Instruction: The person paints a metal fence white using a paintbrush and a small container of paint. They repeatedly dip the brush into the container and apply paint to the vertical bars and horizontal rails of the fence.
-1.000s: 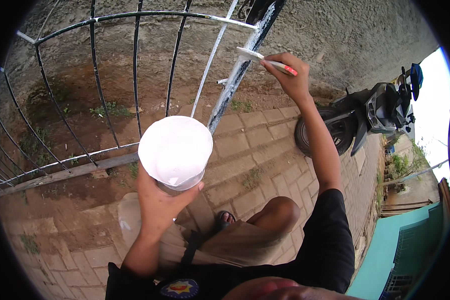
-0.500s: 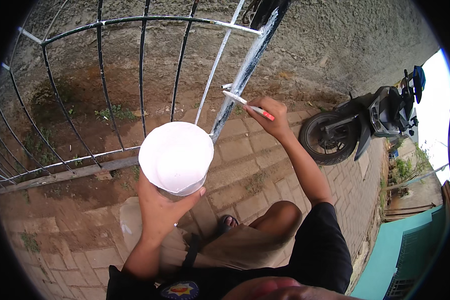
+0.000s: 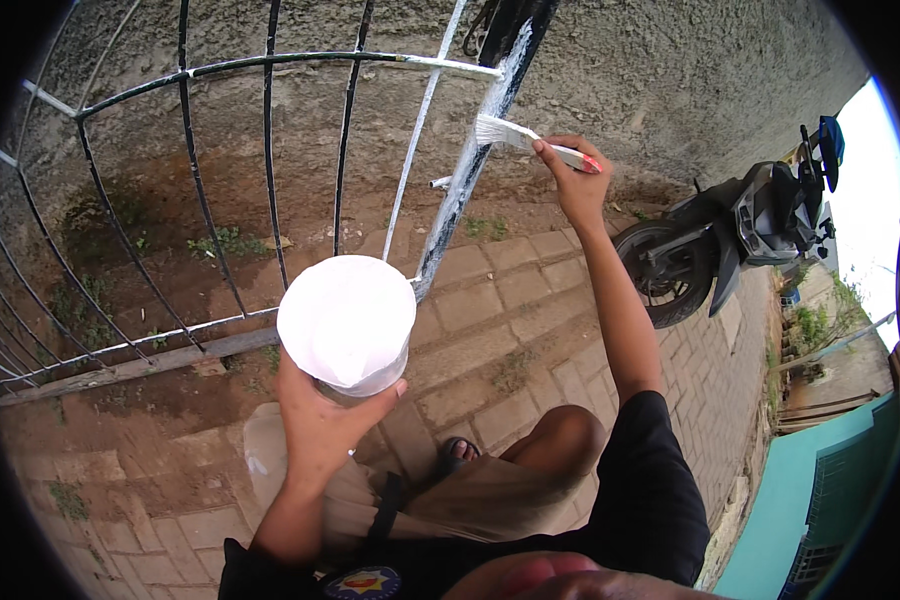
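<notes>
My left hand point(image 3: 330, 430) is closed around the lower part of a white paint cup point(image 3: 348, 325), its wide mouth facing up and its inside bright white. In my right hand point(image 3: 578, 185) is a paintbrush point(image 3: 515, 134) with a pale handle and a red end. White bristles touch the thick metal gate post point(image 3: 468, 165), which is black with streaky white paint along its face. Beside the post, a thin upright bar point(image 3: 411, 150) is white, while the other bars point(image 3: 270, 140) of the gate are mostly black.
A rough grey wall point(image 3: 660, 90) rises behind the gate. At the right a motorcycle point(image 3: 740, 230) stands on the brick paving point(image 3: 530, 310). A short stub point(image 3: 440, 184) sticks out from the post. My knee point(image 3: 570, 435) is bent below my right arm.
My right hand has moved up along the post with the brush, whose bristles now lie broad side on it higher up. The cup has shifted slightly down in view.
</notes>
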Available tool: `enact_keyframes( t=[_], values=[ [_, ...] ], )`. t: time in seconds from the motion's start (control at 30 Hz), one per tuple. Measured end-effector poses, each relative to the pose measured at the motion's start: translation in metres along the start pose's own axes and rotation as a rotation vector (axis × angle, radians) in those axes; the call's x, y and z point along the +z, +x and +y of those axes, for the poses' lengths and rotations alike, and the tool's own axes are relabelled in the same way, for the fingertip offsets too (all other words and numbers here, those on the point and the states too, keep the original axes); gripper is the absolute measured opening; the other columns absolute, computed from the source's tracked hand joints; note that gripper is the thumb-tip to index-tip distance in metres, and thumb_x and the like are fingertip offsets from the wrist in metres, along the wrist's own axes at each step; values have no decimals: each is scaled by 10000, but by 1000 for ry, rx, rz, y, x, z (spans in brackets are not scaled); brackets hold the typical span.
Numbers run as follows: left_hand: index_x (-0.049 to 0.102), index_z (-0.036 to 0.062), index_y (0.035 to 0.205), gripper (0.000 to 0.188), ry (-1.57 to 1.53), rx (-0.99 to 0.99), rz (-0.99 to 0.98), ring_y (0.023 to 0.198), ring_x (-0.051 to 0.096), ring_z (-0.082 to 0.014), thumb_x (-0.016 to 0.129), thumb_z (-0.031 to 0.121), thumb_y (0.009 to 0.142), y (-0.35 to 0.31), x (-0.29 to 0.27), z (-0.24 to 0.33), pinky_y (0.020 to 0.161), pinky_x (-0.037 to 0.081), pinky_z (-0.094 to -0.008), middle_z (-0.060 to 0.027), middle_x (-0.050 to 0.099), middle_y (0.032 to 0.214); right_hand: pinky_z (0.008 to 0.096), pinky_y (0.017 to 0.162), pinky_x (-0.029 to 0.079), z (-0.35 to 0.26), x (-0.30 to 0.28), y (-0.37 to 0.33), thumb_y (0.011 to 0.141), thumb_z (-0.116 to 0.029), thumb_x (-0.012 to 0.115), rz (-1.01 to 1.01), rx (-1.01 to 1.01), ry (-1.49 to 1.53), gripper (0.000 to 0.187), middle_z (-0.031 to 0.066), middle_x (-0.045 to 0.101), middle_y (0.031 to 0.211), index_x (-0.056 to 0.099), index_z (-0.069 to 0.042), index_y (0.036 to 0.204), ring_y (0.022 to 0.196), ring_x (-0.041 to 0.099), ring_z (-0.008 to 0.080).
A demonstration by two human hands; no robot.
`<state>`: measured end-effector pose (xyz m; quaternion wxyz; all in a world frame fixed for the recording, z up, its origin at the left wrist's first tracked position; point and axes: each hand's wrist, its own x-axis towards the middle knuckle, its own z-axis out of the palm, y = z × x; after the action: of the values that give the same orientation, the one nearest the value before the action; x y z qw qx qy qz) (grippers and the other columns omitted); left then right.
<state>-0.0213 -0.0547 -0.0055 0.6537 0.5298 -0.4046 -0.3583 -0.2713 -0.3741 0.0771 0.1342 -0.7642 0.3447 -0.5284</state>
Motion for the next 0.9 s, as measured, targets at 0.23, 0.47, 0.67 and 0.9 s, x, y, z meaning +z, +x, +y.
enact_keyframes(
  t=[0.23, 0.47, 0.67, 0.9],
  values=[
    [465, -37, 1350, 853, -16, 1, -7, 1145, 634, -234, 930, 90, 646, -1, -2, 1, 994, 495, -378, -156, 629, 1247, 245, 691, 499, -6, -1, -4, 863, -190, 844, -63, 54, 57, 205, 49, 739, 842, 769, -7, 918, 773, 658, 94],
    [464, -43, 1348, 840, -15, 23, -14, 1141, 634, -227, 922, 74, 653, -1, 2, 3, 988, 498, -378, -156, 633, 1238, 250, 656, 501, -11, -3, 14, 865, -149, 826, 337, -366, -112, 160, 59, 731, 821, 745, -13, 886, 720, 668, 117],
    [470, -44, 1338, 831, 29, -6, -29, 1138, 637, -230, 925, 74, 653, -2, -2, 4, 985, 501, -376, -156, 632, 1239, 320, 619, 550, 8, 18, -46, 837, -114, 803, -352, -792, -618, 107, 65, 710, 880, 715, -78, 886, 756, 703, 235],
    [487, -53, 1313, 805, 14, 15, -16, 1120, 647, -235, 927, 69, 649, -3, 4, 4, 966, 512, -366, -161, 634, 1232, 287, 648, 537, 1, 5, -8, 853, -180, 816, -562, -272, -251, 129, 61, 728, 830, 763, -72, 898, 726, 697, 177]
  ],
)
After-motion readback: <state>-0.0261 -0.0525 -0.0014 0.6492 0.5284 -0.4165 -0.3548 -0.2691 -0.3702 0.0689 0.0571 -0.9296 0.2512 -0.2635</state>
